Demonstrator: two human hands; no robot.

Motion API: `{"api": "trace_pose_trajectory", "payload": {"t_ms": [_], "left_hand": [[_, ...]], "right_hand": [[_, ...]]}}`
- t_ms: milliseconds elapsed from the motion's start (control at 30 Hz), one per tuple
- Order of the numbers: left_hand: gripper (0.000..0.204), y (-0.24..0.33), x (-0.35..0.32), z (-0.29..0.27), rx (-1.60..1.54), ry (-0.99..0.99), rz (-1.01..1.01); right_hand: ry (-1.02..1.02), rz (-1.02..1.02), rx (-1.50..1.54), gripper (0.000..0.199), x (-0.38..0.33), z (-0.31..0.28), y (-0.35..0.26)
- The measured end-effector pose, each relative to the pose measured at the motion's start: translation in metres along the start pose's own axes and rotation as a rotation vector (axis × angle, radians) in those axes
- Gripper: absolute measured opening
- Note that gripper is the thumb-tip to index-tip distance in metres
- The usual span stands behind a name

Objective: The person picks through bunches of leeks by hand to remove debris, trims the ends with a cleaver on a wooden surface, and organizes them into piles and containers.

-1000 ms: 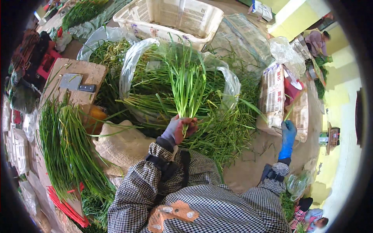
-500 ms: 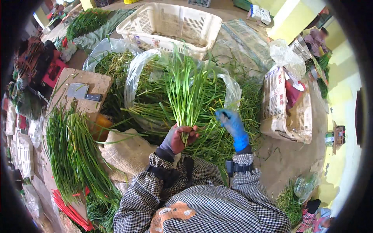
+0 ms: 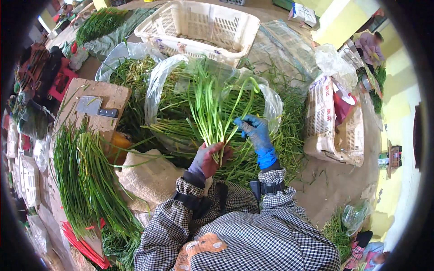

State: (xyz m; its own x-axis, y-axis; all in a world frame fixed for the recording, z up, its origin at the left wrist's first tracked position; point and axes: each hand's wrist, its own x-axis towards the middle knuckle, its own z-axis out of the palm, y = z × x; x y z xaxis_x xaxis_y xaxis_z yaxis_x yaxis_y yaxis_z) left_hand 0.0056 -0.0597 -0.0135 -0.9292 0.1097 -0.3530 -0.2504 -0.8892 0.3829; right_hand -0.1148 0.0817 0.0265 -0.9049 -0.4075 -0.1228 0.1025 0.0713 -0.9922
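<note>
My left hand (image 3: 209, 159), in a grey glove, grips a bunch of long green chives (image 3: 211, 108) by its lower end and holds it upright. Just to its right, my right hand (image 3: 257, 135), in a blue glove, pinches a single green stalk at the side of the bunch. Both hands are over a large heap of loose chives (image 3: 253, 158) lying in and around a clear plastic bag (image 3: 158, 81). My checked sleeves come in from the lower edge.
A white plastic crate (image 3: 199, 25) stands at the back. A wooden board (image 3: 97, 97) with a cleaver (image 3: 92, 106) lies at the left, with sorted chives (image 3: 83, 180) in front of it. A cardboard-lined basket (image 3: 334, 122) sits at the right. A burlap sack (image 3: 144, 174) rests by my knee.
My right hand has come in from the far right to the bunch and now holds a stalk beside it. My left hand keeps its grip on the bunch.
</note>
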Motion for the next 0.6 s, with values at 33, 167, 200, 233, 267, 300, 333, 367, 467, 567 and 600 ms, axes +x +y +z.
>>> {"api": "trace_pose_trajectory", "payload": {"t_ms": [33,167,200,233,267,300,333,367,467,567,600], "left_hand": [[0.027,-0.001,0.001,-0.002,-0.021,0.037,0.003],[0.027,-0.007,0.002,-0.005,-0.08,0.053,0.081],[0.026,-0.006,0.002,-0.004,-0.081,0.062,0.06],[0.025,-0.004,0.003,-0.003,-0.082,0.072,0.039],[0.025,-0.002,0.004,-0.003,-0.083,0.081,0.018],[0.025,-0.001,0.004,-0.004,-0.074,0.081,0.0],[0.025,0.0,0.004,-0.005,-0.066,0.08,-0.018],[0.026,0.001,0.005,-0.007,-0.057,0.08,-0.035],[0.027,0.0,0.004,0.0,-0.031,0.107,0.005],[0.031,0.0,0.002,0.0,0.035,0.059,0.011],[0.031,0.001,0.003,0.0,0.052,0.065,0.006]], "right_hand": [[0.012,-0.014,0.004,0.011,0.0,0.0,0.001],[0.049,-0.03,0.042,0.012,-0.004,-0.002,0.002],[0.053,-0.024,0.057,0.012,-0.006,-0.003,0.001],[0.056,-0.017,0.072,0.012,-0.007,-0.004,0.0],[0.068,-0.032,0.073,0.012,-0.007,-0.004,-0.001],[0.081,-0.043,0.073,0.012,-0.008,-0.005,-0.001],[0.093,-0.054,0.073,0.012,-0.008,-0.006,-0.001],[0.097,-0.064,0.084,0.012,-0.008,-0.008,-0.001],[0.13,-0.06,0.08,0.011,-0.005,-0.013,0.0],[0.132,-0.061,0.095,0.012,-0.005,-0.017,0.008],[0.129,-0.04,0.073,0.013,-0.004,-0.016,0.008]]}}
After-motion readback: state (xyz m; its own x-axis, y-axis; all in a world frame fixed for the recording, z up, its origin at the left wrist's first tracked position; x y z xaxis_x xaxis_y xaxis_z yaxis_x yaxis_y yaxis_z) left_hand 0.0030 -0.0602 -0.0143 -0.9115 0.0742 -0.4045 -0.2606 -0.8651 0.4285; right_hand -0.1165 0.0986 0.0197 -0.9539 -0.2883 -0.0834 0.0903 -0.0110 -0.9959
